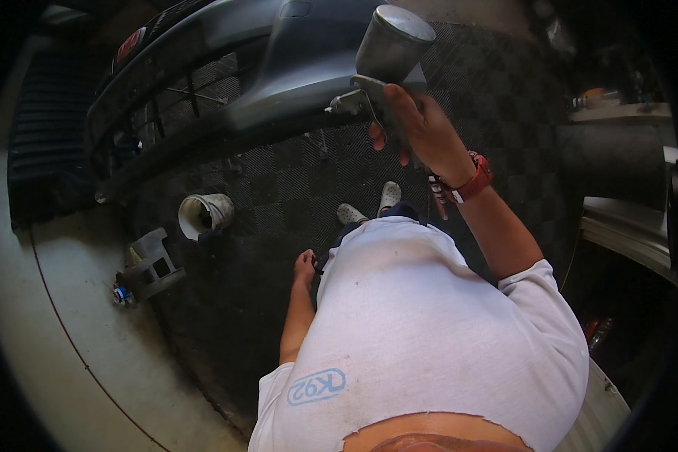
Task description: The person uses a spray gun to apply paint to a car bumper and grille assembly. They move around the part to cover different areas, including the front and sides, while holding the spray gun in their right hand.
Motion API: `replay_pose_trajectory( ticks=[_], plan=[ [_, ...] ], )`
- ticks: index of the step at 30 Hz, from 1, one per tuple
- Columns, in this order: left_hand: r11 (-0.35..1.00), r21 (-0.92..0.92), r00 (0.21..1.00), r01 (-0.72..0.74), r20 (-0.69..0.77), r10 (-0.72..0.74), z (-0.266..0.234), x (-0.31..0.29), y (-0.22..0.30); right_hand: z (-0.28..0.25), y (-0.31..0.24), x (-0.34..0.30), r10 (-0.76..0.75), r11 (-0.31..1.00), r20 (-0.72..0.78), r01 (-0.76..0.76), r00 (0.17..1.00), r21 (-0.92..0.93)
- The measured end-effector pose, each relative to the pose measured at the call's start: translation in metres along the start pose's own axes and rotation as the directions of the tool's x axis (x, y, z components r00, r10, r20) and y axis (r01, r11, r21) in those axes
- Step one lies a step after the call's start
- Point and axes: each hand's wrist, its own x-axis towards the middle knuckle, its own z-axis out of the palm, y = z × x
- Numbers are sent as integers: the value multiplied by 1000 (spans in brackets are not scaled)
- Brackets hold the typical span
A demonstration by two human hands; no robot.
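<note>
My right hand is wrapped round the handle of a metal spray gun, raised in front of me. On top of the gun sits a silver paint cup with a round lid. The gun's nozzle end points left, in front of a dark grey car bumper with a glossy patch of light on it. My left hand hangs low beside my body, its fingers curled and nothing visible in them. My right palm and part of the gun's handle are hidden.
A white bucket lies tipped on the dark tiled floor mat. Left of it stands a grey plastic step stool. A ribbed dark panel leans at the far left. On the right, a shelf carries assorted items.
</note>
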Motion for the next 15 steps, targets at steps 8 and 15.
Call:
replay_pose_trajectory(
  ticks=[8, 15],
  plan=[
    [984, 167, 995, 64, -81, -51, -3, -19, 11, -51, 67, -3, 82, 994, -175, -93, 981, -56],
    [974, 194, 992, 117, -72, -105, -1, -25, 5, -68, 104, -22, 53, 992, -374, -90, 926, -83]
  ],
)
